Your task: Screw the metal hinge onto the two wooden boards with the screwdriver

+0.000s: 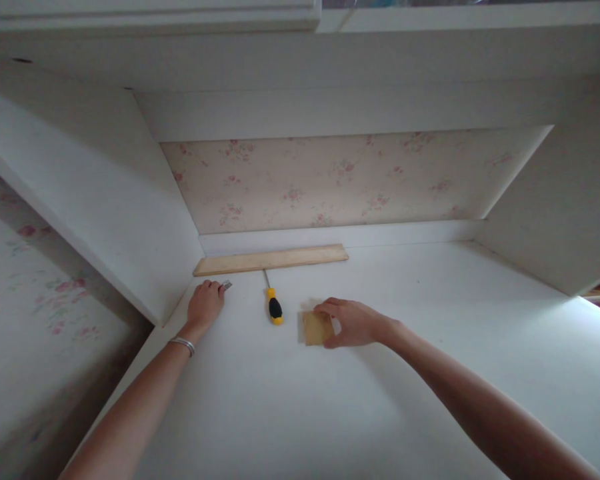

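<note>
Resting on a white shelf surface (290,400), the right hand (353,322) pinches a small tan block (316,328) between thumb and fingers, the block lying flat just left of the palm. The left hand (205,303), curled closed, covers a small metal piece (227,285) at its fingertips. Between the hands lies a screwdriver (274,307), long axis pointing away, nearer the right-hand grip. Beyond it, a wooden strip (271,259) runs crosswise.

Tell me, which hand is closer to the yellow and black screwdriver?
Right, but only just. The right hand rests on a small wooden block to the right of the screwdriver. The left hand lies to its left, closed on a small metal piece.
</note>
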`<state>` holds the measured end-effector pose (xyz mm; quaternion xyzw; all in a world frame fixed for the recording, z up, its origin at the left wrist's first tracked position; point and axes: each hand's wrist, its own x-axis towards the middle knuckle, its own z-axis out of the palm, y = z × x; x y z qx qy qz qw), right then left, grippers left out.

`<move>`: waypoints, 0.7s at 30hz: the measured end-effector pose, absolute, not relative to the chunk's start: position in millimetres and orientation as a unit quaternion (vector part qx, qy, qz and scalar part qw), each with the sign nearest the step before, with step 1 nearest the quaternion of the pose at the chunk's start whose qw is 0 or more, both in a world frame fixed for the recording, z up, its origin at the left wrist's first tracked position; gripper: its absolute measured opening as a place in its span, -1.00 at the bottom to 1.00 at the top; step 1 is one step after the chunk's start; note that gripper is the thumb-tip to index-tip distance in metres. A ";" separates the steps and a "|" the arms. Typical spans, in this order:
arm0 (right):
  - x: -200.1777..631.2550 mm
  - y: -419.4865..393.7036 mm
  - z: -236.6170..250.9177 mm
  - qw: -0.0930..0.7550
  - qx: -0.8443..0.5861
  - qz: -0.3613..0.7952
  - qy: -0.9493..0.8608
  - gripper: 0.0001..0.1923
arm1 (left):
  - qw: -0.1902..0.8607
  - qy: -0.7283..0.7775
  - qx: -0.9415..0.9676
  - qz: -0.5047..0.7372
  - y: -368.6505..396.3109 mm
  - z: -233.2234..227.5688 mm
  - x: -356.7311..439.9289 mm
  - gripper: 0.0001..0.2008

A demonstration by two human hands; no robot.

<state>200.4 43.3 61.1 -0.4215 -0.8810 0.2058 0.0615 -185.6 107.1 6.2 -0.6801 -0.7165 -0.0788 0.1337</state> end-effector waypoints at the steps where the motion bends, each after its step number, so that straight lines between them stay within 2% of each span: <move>1: 199.1 46.3 64.5 0.073 -0.430 0.205 -0.876 -0.30 | 0.135 -0.719 -0.677 -0.081 111.0 6.4 -186.8 -0.57; 5: 188.1 67.2 71.6 0.117 -0.468 0.174 -0.858 -0.37 | 0.131 -0.725 -0.670 -0.093 118.3 9.7 -187.1 -0.56; 10: 161.6 105.9 60.0 0.088 -0.508 0.116 -0.849 -0.46 | 0.159 -0.737 -0.635 -0.171 101.7 28.7 -182.1 -0.53; 13: 145.9 127.0 48.1 0.082 -0.501 0.117 -0.854 -0.50 | 0.079 -0.727 -0.653 -0.196 64.3 44.5 -181.9 -0.53; 15: 138.3 136.2 41.0 0.078 -0.493 0.118 -0.858 -0.51 | -0.023 -0.685 -0.716 -0.128 24.0 51.2 -182.4 -0.52; 17: 134.7 139.7 35.9 0.077 -0.489 0.118 -0.861 -0.48 | -0.176 -0.445 -0.875 0.067 -23.8 52.5 -181.3 -0.59; 19: 135.9 136.7 33.6 0.078 -0.488 0.118 -0.861 -0.38 | -0.225 -0.353 -0.899 0.130 -70.9 48.8 -176.5 -0.76; 21: 141.9 126.6 34.3 0.085 -0.484 0.120 -0.863 -0.29 | -0.255 -0.280 -0.907 0.184 -110.0 43.1 -168.2 -0.79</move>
